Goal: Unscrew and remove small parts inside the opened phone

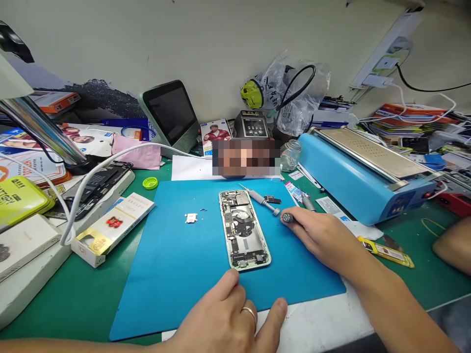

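Green-rimmed phone (253, 243) is lying open; right hand (324, 238) gripping dark tool (287, 218), a slip risking gouged circuitry (230, 224); left hand (224, 318) resting empty.

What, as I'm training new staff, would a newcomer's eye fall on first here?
The opened phone, its innards bare, lies near the middle of the blue mat, with the left hand by its near end. Next comes the right hand, holding a dark tool to the phone's right. The blue machine looms at the right, beyond the mat.
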The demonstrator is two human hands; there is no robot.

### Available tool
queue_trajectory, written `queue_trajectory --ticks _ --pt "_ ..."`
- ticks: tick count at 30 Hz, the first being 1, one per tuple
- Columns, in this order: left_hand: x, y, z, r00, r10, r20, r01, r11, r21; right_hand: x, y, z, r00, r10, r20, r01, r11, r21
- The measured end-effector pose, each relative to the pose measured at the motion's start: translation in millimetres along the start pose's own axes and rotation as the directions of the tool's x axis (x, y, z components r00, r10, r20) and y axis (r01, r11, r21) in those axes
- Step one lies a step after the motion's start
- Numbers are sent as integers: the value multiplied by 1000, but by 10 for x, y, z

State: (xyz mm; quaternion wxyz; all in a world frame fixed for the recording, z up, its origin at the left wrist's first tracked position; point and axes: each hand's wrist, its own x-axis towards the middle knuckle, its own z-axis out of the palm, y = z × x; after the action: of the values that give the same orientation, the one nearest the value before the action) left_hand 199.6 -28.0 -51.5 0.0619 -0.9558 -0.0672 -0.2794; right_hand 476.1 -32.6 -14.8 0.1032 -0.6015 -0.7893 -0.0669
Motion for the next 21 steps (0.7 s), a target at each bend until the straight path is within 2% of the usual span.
queue_trajectory --ticks 8,13,21 --pt "21 -8 6 997 -28 -76 29 1000 6 -5 -55 -41 999 -49 -23 49 999 15" --pt "36 -18 20 993 -39 -111 41 999 20 -22 -83 -76 996 -79 -36 82 993 89" --pt "28 -18 47 990 -31 -139 35 999 27 -37 -140 -91 996 -93 6 91 990 111"
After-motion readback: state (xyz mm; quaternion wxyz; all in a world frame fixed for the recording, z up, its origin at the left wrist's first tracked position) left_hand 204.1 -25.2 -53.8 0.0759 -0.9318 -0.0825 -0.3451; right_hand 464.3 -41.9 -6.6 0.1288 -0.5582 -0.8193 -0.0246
